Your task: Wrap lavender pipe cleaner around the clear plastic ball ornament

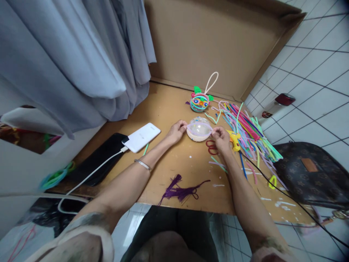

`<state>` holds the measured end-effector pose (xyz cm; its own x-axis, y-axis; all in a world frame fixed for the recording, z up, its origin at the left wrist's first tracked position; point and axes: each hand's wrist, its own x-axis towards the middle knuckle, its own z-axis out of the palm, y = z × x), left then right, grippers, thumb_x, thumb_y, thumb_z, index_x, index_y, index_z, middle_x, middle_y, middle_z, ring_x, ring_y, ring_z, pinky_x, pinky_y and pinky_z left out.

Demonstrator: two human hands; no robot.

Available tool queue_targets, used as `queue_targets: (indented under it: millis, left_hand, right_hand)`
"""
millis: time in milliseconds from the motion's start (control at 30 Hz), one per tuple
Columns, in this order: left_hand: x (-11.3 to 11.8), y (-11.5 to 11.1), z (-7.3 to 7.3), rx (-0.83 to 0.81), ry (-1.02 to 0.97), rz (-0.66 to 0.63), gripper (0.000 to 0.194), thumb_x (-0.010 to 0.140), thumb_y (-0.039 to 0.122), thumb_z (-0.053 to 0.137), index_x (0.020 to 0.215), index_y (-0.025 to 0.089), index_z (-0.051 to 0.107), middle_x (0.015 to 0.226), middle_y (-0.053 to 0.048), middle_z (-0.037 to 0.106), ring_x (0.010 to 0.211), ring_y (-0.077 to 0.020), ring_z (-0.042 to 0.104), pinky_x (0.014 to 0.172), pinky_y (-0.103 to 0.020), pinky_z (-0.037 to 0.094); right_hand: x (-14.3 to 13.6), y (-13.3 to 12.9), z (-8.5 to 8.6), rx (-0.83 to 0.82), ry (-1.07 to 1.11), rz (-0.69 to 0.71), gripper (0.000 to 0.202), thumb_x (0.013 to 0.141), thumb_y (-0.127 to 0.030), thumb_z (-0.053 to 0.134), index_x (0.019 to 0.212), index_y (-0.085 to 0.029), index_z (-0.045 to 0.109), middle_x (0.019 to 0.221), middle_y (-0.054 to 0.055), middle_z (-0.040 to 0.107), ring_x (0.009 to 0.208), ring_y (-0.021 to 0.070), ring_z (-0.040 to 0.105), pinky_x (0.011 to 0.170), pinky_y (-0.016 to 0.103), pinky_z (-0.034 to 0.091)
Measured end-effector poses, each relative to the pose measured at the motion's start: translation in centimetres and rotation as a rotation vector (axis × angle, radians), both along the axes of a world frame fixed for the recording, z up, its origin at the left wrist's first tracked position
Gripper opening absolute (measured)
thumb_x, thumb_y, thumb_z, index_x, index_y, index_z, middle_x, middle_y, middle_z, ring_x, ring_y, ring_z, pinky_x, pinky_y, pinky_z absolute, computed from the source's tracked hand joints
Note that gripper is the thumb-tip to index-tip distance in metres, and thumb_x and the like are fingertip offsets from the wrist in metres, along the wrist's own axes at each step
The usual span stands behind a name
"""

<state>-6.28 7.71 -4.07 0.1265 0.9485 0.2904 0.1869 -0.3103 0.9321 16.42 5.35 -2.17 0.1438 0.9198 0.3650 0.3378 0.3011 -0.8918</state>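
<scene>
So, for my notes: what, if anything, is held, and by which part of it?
A lilac strip, pinched near its ends: one in the left hand, the other in the right hand.

White-tiled wall (313, 72) with dark grout, grey curtain (103, 54), brown table (169, 98), cardboard panel (212, 43), pale tiled floor (131, 229)

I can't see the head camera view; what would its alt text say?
A left hand and right hand hold a lilac strip against a round, translucent shell on a tabletop, near a decorated ball, colorful craft strips, a yellow glue gun and purple threads.
</scene>
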Motion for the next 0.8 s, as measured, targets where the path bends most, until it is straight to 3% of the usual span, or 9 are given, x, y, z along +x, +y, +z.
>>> queue_targets:
  millis: [333,800]
  left_hand:
    - [0.00,0.86,-1.03,-0.108,-0.213,-0.065,0.007,0.081,0.025,0.056,0.080,0.018,0.056,0.075,0.002,0.060,0.073,-0.0132,0.053,0.078,-0.026,0.044]
    - [0.16,0.31,-0.96,-0.066,-0.267,-0.070,0.008,0.081,0.025,0.058,0.079,0.017,0.056,0.103,-0.007,0.071,0.102,-0.0178,0.063,0.102,-0.036,0.045]
  right_hand:
    - [-0.37,-0.57,1.06,-0.051,0.006,0.073,0.022,0.071,-0.046,0.064,0.070,-0.024,0.058,0.063,-0.004,0.058,0.059,0.0113,0.054,0.056,0.023,0.046]
    - [-0.11,-0.45,0.87,-0.070,0.027,0.057,0.030,0.070,-0.053,0.068,0.072,-0.024,0.058,0.065,-0.003,0.057,0.060,0.0121,0.056,0.055,0.023,0.048]
